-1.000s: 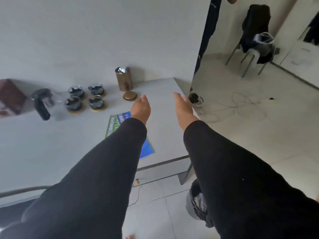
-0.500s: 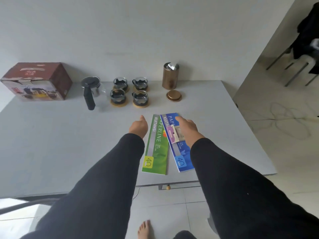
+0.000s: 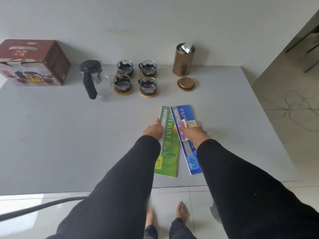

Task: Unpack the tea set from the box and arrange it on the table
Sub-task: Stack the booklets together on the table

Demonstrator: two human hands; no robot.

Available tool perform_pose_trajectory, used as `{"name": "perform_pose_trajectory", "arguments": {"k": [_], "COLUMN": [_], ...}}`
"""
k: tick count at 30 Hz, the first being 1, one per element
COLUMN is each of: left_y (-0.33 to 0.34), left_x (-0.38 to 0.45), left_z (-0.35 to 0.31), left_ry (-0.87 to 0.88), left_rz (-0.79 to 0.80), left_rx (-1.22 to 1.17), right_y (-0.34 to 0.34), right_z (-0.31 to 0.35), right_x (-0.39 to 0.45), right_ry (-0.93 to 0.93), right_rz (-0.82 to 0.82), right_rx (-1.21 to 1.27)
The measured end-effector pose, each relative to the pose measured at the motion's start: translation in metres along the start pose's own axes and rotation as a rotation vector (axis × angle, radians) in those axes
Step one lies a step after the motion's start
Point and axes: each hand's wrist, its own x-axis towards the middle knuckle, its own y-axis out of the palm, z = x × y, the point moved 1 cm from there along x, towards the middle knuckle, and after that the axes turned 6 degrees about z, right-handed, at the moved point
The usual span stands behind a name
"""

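Observation:
The brown tea set box point(image 3: 34, 62) stands shut at the table's far left. Beside it is a glass teapot point(image 3: 94, 75) with a black lid and handle. Several glass cups point(image 3: 122, 82) sit on wooden coasters to its right. My left hand point(image 3: 153, 131) hovers at the left edge of a green booklet point(image 3: 166, 144), thumb out, fingers loosely curled and holding nothing. My right hand point(image 3: 193, 132) lies over a blue booklet point(image 3: 185, 114), its fingertips at a small pink and white card point(image 3: 188, 125).
A gold canister point(image 3: 183, 59) with foil at its mouth stands at the back right, its lid point(image 3: 186, 83) flat in front. The grey table point(image 3: 51, 135) ends at the right, above tiled floor with a loose cable point(image 3: 296, 114). My bare feet point(image 3: 181, 211) are below.
The view has swung left from the room's floor to face the table squarely. Both hands have come down and nearer, from over the table's far right to the booklets.

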Motion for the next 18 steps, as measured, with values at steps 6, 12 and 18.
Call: {"name": "perform_pose_trajectory", "arguments": {"k": [6,12,18], "left_y": [0.007,0.010,0.019], "left_x": [0.007,0.008,0.017], "left_z": [0.002,0.008,0.018], "left_ry": [0.039,0.062,0.074], "left_rz": [0.016,0.004,0.022], "left_rx": [0.034,0.014,-0.102], "right_y": [0.004,0.017,0.050], "right_z": [0.002,0.004,0.008], "right_x": [0.007,-0.003,-0.001], "right_ry": [0.018,-0.014,0.019], "right_rz": [-0.003,-0.019,-0.008], "right_rx": [-0.264,-0.331,-0.108]}}
